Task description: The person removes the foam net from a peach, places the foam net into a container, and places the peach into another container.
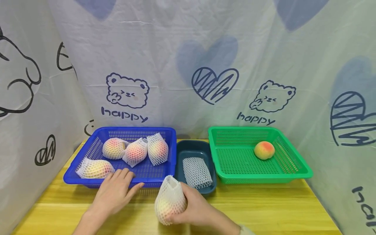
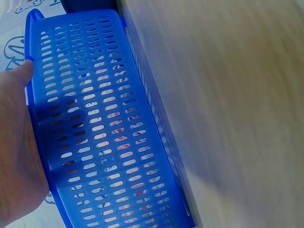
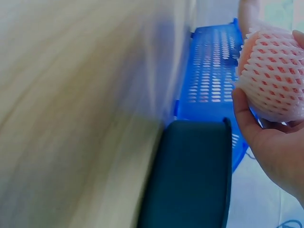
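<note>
My right hand [image 1: 195, 205] grips a peach in a white foam net [image 1: 170, 204] above the table, in front of the baskets. The net's open end points up, and pink shows through the mesh in the right wrist view. My left hand [image 1: 117, 189] rests on the front rim of the blue basket [image 1: 152, 181], fingers reaching over it and thumb spread to the right. Just beyond its fingertips lies a netted peach [image 1: 95, 169]. Farther back in that basket are three more netted peaches [image 1: 135, 151]. In the left wrist view, the thumb [image 2: 23, 71] is at the rim.
Between the baskets stands a dark teal tray [image 1: 192, 145] holding white foam nets [image 1: 197, 173]. To the right, a green basket [image 1: 235, 178] contains one bare peach [image 1: 264, 150]. A printed cloth [image 1: 170, 107] hangs behind and beside the wooden table [image 1: 264, 205].
</note>
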`<move>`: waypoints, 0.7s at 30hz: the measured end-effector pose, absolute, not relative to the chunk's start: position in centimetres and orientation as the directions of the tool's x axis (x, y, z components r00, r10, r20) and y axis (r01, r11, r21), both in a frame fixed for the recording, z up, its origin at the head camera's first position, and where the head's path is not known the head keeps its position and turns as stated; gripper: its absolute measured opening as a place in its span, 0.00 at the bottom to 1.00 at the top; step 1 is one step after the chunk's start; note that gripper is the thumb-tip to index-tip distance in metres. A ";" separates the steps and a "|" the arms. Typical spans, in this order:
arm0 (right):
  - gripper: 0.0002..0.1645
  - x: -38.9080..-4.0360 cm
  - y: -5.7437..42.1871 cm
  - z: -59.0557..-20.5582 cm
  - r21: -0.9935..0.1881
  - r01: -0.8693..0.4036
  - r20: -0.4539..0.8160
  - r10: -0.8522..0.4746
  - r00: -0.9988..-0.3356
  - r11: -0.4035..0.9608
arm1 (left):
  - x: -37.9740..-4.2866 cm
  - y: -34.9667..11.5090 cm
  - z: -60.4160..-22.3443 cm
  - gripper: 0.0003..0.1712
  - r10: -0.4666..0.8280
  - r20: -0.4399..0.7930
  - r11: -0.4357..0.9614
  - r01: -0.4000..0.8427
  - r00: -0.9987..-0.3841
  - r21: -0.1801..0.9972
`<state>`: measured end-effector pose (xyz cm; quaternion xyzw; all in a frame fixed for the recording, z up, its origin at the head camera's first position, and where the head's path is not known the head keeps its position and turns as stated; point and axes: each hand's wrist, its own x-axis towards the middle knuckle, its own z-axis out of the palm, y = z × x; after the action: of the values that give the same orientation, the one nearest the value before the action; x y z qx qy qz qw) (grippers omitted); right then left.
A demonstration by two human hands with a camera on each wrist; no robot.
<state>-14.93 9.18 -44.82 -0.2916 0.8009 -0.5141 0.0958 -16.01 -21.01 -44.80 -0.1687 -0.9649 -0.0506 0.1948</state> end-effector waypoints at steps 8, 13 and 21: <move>0.45 -15.1 9.6 -43.8 -0.932 -0.290 0.162 -0.469 -0.868 0.216 | -15.9 -20.8 -44.6 0.23 0.277 0.407 0.928 0.352 -0.870 0.121; 0.47 -15.5 9.8 -43.5 -0.960 -0.258 0.194 -0.403 -0.894 0.111 | -16.1 -20.5 -44.5 0.24 0.276 0.458 0.907 0.387 -0.845 0.167; 0.44 -16.0 9.9 -43.0 -0.975 -0.223 0.220 -0.274 -0.936 -0.021 | -16.8 -18.9 -44.0 0.30 0.313 0.657 0.818 0.546 -0.686 0.181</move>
<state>-16.03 9.85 -42.97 -0.1776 0.6992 -0.6922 0.0185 -16.79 -18.90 -43.99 -0.2389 -0.8994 -0.1848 0.3159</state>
